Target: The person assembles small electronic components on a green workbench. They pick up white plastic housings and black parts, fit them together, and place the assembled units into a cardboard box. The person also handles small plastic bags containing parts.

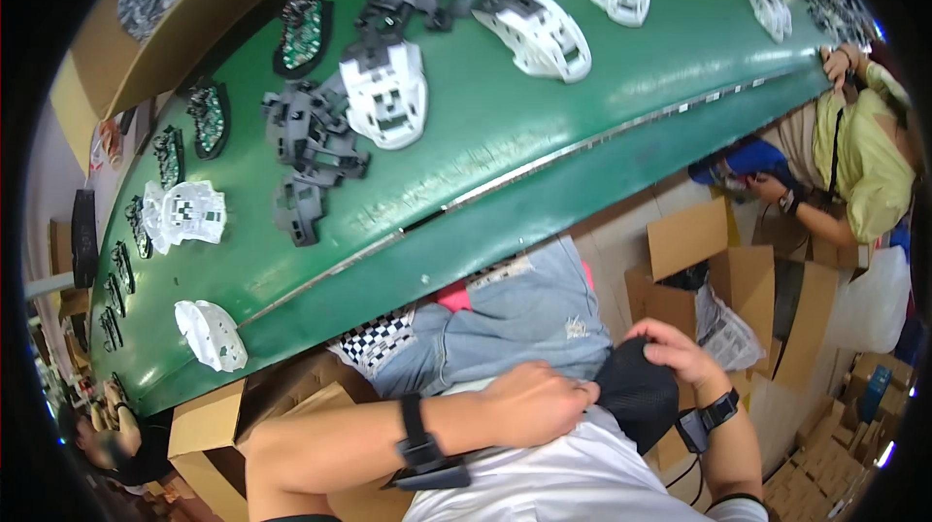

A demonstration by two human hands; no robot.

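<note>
My left hand point(537, 404) lies curled in my lap, its fingertips against the edge of a black mesh object point(636, 388) shaped like a rounded pad. From above, my right hand point(680, 349) presses on the same object with bent fingers. Both wrists wear black bands. The object rests against my white shirt, just below my blue jeans point(524, 313). What is under the object is hidden.
A green conveyor belt point(485, 124) runs across in front of me, carrying white plastic housings point(386, 95), dark grey frames point(311, 148) and green circuit boards point(303, 33). Open cardboard boxes point(723, 269) stand on the floor. At right, a co-worker in a yellow shirt point(864, 158) reaches to the belt.
</note>
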